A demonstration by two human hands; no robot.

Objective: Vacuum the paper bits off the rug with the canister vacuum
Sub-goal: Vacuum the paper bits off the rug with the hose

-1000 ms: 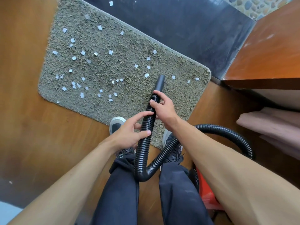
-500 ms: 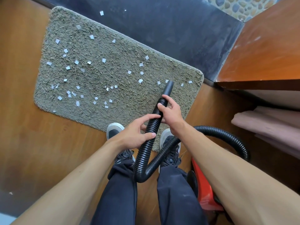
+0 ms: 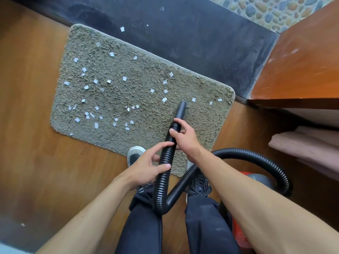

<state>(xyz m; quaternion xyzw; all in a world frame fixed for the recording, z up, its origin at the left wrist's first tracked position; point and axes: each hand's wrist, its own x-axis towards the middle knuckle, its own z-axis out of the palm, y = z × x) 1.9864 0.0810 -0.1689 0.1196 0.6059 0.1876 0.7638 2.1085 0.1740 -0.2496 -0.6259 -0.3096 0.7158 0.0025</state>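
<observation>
A grey-green shaggy rug (image 3: 128, 99) lies on the wooden floor, scattered with several small white paper bits (image 3: 95, 81). I hold a black ribbed vacuum hose (image 3: 166, 162) with both hands. My right hand (image 3: 185, 136) grips it near the smooth nozzle (image 3: 181, 109), whose tip hovers over the rug's right part, close to a few bits. My left hand (image 3: 148, 168) grips the hose lower down. The hose loops back between my legs and round to the red canister (image 3: 244, 233) at my right, mostly hidden by my right arm.
A dark stone strip (image 3: 183, 33) runs along the rug's far edge, with a stray paper bit (image 3: 122, 29) on it. An orange-brown cabinet (image 3: 302, 61) stands at right, folded pink cloth (image 3: 308, 149) below it. My shoes (image 3: 134, 154) stand at the rug's near edge.
The view has shifted, so the rug sits further right and lower in frame. The nozzle has swung slightly toward the right part of the rug. Both hands keep their grip.
</observation>
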